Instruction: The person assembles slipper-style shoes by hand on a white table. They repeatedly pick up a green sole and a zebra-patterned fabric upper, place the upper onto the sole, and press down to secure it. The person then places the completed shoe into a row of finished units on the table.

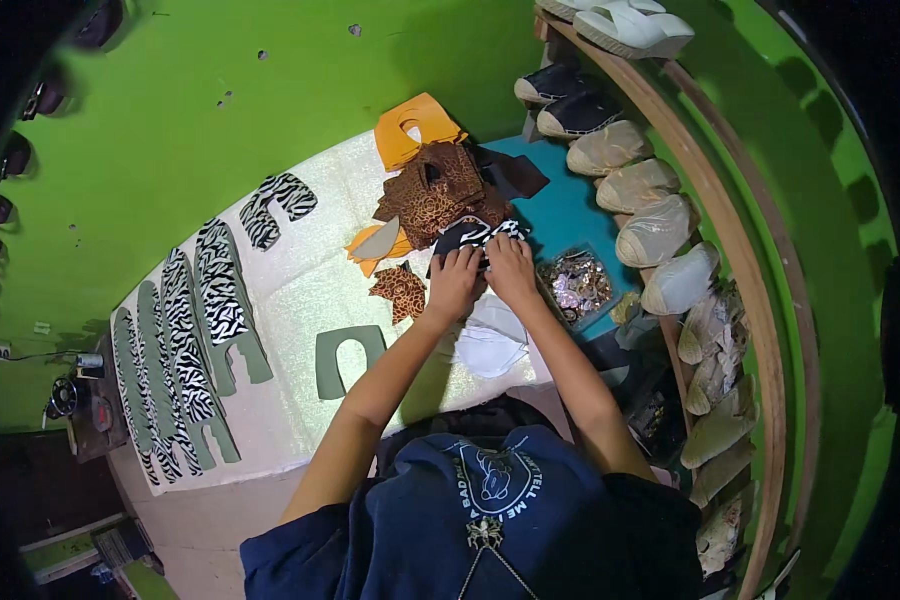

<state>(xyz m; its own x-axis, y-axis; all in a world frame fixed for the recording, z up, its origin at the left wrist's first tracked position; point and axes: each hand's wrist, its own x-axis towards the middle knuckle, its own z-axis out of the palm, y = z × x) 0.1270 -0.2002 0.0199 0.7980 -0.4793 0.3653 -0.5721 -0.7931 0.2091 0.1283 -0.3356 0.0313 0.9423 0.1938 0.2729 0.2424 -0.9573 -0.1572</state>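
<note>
A zebra-print fabric piece (475, 233) lies in front of a pile of leopard-print pieces (430, 195). My left hand (455, 280) has its fingers curled on the near left edge of the zebra-print piece. Close beside it, my right hand (511, 268) grips the right part of the same piece; the fingertips of both hands are partly hidden. A loose leopard-print scrap (400, 292) lies left of my left hand, and white pieces (490, 340) lie under my wrists. A grey-green U-shaped piece (350, 358) rests flat nearer to me, on the left.
Rows of zebra-print and grey-green pieces (205, 290) cover the left side of the pale table (290, 300). Orange pieces (415, 130) lie behind the pile. A clear box of shiny bits (575, 285) stands right of my right hand, before a wooden rack (710, 130) of shoes and lasts.
</note>
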